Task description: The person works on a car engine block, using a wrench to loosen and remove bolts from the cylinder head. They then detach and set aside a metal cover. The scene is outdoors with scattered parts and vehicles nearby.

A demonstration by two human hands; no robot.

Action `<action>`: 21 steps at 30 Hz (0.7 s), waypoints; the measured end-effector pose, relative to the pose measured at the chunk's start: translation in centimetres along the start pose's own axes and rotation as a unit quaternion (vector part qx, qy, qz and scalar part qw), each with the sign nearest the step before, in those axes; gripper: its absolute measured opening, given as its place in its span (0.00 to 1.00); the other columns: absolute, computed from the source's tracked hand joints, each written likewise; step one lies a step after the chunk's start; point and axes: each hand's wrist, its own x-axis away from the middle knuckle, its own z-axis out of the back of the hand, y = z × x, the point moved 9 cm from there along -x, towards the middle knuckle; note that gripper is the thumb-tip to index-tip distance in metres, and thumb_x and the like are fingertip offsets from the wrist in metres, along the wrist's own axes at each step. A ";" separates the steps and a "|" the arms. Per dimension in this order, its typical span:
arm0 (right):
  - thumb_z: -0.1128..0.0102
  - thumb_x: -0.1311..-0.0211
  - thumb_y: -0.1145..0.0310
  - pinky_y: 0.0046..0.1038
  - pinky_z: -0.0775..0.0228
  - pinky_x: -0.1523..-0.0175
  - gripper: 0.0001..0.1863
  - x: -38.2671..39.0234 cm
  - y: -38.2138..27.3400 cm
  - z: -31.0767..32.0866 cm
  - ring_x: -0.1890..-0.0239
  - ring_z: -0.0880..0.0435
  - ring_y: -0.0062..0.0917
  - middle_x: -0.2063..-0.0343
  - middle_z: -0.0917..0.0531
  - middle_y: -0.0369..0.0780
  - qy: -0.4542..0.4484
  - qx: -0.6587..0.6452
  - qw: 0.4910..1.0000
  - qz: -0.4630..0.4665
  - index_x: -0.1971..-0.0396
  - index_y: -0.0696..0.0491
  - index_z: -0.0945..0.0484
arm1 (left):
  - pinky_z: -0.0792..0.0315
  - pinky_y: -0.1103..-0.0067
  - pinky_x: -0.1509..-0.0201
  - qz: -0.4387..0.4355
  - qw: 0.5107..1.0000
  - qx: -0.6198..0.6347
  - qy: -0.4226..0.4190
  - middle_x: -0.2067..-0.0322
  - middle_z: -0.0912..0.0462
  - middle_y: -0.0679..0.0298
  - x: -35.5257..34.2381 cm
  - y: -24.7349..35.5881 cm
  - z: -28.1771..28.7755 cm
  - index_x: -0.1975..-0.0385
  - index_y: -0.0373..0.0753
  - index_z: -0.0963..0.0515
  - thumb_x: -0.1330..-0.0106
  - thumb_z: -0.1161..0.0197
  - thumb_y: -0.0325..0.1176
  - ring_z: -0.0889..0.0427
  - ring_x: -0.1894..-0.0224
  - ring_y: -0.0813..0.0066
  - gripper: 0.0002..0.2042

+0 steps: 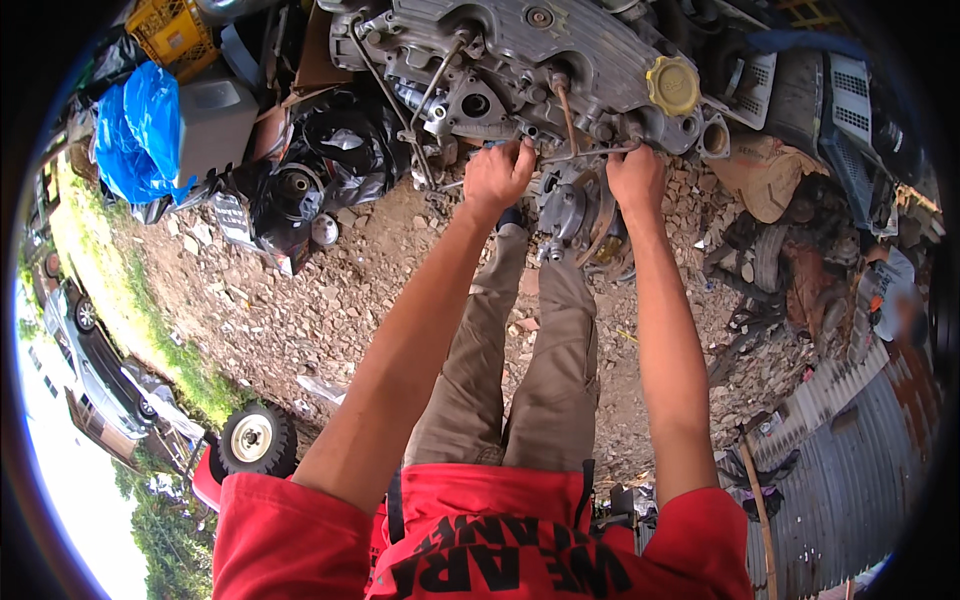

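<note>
In the head view, both hands are curled closed on a thin metal bar (592, 154), the left hand (500, 175) just short of twelve o'clock and the right hand (637, 177) nearer one, with a rusty brown rod (570, 118) standing between them toward the engine (610, 55). That engine spans eleven to one o'clock, dull grey and grimy, its long cover ridged, a yellow cap (672, 87) toward its one-o'clock end and a triangular flange (474, 104) with a dark round hole toward eleven. Stony ground (330, 260) lies below.
</note>
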 end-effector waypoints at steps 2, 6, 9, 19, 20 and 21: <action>0.46 0.40 0.63 0.46 0.26 0.58 0.13 1.5 -0.6 -0.1 0.64 0.18 0.50 0.71 0.17 0.53 0.005 -0.021 1.000 0.009 0.67 0.58 0.21 | 0.26 0.58 0.68 -0.044 0.999 -0.017 0.024 0.81 0.22 0.47 0.2 0.8 0.5 0.78 0.39 0.23 0.34 0.50 0.48 0.21 0.73 0.44 0.20; 0.49 0.38 0.65 0.47 0.25 0.59 0.11 3.5 -0.6 -0.7 0.65 0.18 0.50 0.72 0.18 0.55 0.009 -0.031 0.999 0.006 0.65 0.57 0.22 | 0.26 0.58 0.68 0.034 0.999 0.015 -0.021 0.81 0.21 0.47 0.0 -0.7 -0.3 0.78 0.38 0.23 0.34 0.50 0.48 0.21 0.73 0.44 0.19; 0.47 0.40 0.65 0.45 0.24 0.59 0.12 2.3 -1.4 0.0 0.65 0.17 0.50 0.72 0.18 0.56 -0.003 -0.002 1.000 0.005 0.68 0.58 0.20 | 0.26 0.58 0.67 0.029 0.999 0.014 -0.021 0.80 0.21 0.48 0.0 -0.5 -0.2 0.78 0.38 0.23 0.34 0.50 0.47 0.21 0.73 0.43 0.19; 0.44 0.44 0.69 0.45 0.26 0.60 0.11 3.5 -1.7 -0.8 0.66 0.16 0.46 0.74 0.16 0.50 -0.005 0.009 1.000 0.008 0.64 0.60 0.23 | 0.26 0.58 0.64 0.052 0.998 0.007 -0.037 0.78 0.20 0.46 0.0 -0.6 -0.1 0.75 0.38 0.22 0.34 0.53 0.49 0.21 0.71 0.42 0.21; 0.45 0.44 0.70 0.44 0.27 0.60 0.11 4.1 -2.1 -1.1 0.66 0.17 0.45 0.74 0.16 0.49 0.003 0.067 0.997 0.044 0.63 0.59 0.24 | 0.26 0.58 0.63 0.054 0.998 0.007 -0.038 0.78 0.20 0.46 0.0 -0.6 -0.2 0.74 0.38 0.22 0.34 0.53 0.49 0.21 0.71 0.42 0.21; 0.46 0.44 0.70 0.43 0.28 0.59 0.11 4.7 -2.5 -1.6 0.66 0.17 0.43 0.75 0.16 0.48 0.010 0.125 0.989 0.080 0.62 0.58 0.24 | 0.26 0.58 0.64 0.051 0.998 0.010 -0.032 0.79 0.20 0.46 0.0 -0.5 -0.1 0.75 0.38 0.22 0.34 0.53 0.49 0.21 0.71 0.42 0.21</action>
